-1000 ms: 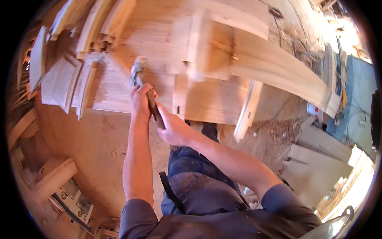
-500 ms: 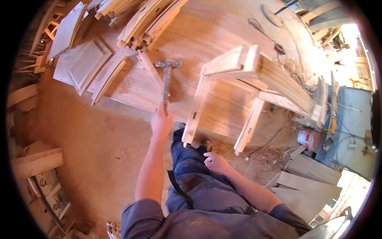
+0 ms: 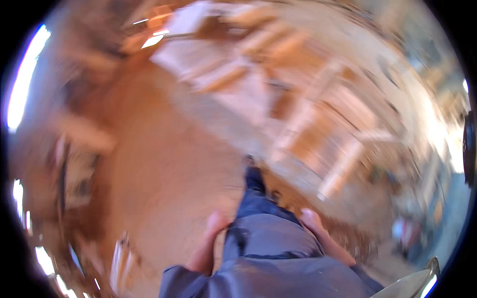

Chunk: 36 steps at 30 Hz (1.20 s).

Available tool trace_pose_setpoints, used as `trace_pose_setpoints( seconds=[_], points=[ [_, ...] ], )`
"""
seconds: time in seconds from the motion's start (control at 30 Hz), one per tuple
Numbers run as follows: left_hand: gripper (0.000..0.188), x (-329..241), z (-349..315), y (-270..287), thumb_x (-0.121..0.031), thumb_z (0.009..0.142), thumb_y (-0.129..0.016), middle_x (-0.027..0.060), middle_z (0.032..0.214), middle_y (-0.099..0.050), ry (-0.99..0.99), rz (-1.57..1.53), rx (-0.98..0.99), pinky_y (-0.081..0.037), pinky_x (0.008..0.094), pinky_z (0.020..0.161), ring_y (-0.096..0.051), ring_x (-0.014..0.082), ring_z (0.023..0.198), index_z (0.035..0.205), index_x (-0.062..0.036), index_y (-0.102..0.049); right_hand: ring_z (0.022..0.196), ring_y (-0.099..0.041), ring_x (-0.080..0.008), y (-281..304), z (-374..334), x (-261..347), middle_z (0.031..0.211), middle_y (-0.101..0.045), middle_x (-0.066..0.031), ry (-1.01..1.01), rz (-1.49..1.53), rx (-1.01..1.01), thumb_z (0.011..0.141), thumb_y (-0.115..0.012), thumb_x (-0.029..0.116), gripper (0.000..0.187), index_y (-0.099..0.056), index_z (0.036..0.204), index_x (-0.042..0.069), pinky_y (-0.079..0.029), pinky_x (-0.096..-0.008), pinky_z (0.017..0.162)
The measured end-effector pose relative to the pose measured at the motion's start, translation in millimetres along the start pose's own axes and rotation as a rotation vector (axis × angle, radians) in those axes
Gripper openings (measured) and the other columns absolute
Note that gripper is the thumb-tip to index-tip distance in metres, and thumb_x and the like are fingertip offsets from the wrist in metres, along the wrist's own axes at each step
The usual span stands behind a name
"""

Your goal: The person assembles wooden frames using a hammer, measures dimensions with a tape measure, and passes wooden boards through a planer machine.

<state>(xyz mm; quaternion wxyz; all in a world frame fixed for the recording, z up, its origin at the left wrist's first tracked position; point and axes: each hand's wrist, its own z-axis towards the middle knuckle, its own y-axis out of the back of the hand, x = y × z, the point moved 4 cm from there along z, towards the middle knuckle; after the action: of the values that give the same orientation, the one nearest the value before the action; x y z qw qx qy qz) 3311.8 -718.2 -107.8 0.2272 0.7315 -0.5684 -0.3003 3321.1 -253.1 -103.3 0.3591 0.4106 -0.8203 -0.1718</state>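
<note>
The whole view is smeared by motion. Down beside my left thigh hangs my left hand (image 3: 217, 222), its fingers too blurred to read; no hammer shows in it. My right hand (image 3: 311, 218) is low by my right hip, its fingers also unclear. Ahead to the right stands a pale wooden frame (image 3: 343, 114) with legs pointing toward me, apart from both hands. On the wooden board (image 3: 243, 102) left of the frame, a dark smear (image 3: 279, 85) looks like the hammer's head; its handle cannot be made out.
Wooden panels (image 3: 191, 57) and stacked timber pieces (image 3: 273, 39) lie at the far end of the board. A red and white bucket (image 3: 406, 231) stands at the right. Brown dusty floor (image 3: 164, 164) stretches to the left, with blurred wood pieces (image 3: 119, 263) at the lower left.
My left hand has let go of the hammer and dropped back to my side. My right hand has moved lower beside my hip. The view has swung left, shifting the frame and board rightward.
</note>
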Motion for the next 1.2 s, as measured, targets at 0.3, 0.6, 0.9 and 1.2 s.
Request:
trace_pose_setpoints(
  seconds=[0.3, 0.6, 0.9, 1.2],
  points=[
    [0.053, -7.2, -55.3, -52.5, -0.011, 0.079, -0.052, 0.0281, 0.113, -0.069, 0.052, -0.602, -0.283, -0.052, 0.0502, 0.094, -0.066, 0.0445, 0.105, 0.130, -0.0016, -0.062, 0.106, -0.067, -0.0406, -23.0, 48.3, -19.5, 0.112, -0.070, -0.0234, 0.063, -0.103, 0.204, 0.090, -0.055, 0.036, 0.041, -0.073, 0.107, 0.004, -0.052, -0.0467, 0.093],
    [0.051, 95.2, -142.6, -90.7, -0.014, 0.079, -0.055, 0.0290, 0.102, -0.070, 0.392, -0.843, -0.546, -0.055, 0.0479, 0.084, -0.068, 0.0427, 0.095, 0.128, 0.0002, -0.063, 0.107, -0.067, -0.0413, -44.6, 104.2, 254.8, 0.112, -0.070, -0.0241, 0.341, -0.364, 0.357, 0.090, -0.054, 0.039, 0.044, -0.073, 0.106, 0.003, -0.052, -0.0473, 0.094],
    [0.052, 261.4, -155.2, -108.4, -0.015, 0.082, -0.057, 0.0295, 0.102, -0.068, 0.661, -0.972, -0.543, -0.054, 0.0517, 0.082, -0.066, 0.0432, 0.094, 0.132, -0.0027, -0.061, 0.107, -0.066, -0.0419, -136.2, 117.3, 407.7, 0.112, -0.070, -0.0249, 0.500, -0.662, 0.558, 0.090, -0.053, 0.041, 0.047, -0.073, 0.106, 0.002, -0.052, -0.0479, 0.094],
    [0.050, 362.6, -138.4, -10.0, -0.023, 0.089, -0.056, 0.0307, 0.119, -0.066, 0.894, -1.322, -0.859, -0.051, 0.0461, 0.097, -0.064, 0.0413, 0.114, 0.130, 0.0054, -0.060, 0.109, -0.065, -0.0430, -207.7, 219.4, 565.5, 0.113, -0.069, -0.0260, 0.657, -0.933, 0.582, 0.090, -0.050, 0.046, 0.052, -0.073, 0.105, 0.001, -0.051, -0.0490, 0.095]
  ],
)
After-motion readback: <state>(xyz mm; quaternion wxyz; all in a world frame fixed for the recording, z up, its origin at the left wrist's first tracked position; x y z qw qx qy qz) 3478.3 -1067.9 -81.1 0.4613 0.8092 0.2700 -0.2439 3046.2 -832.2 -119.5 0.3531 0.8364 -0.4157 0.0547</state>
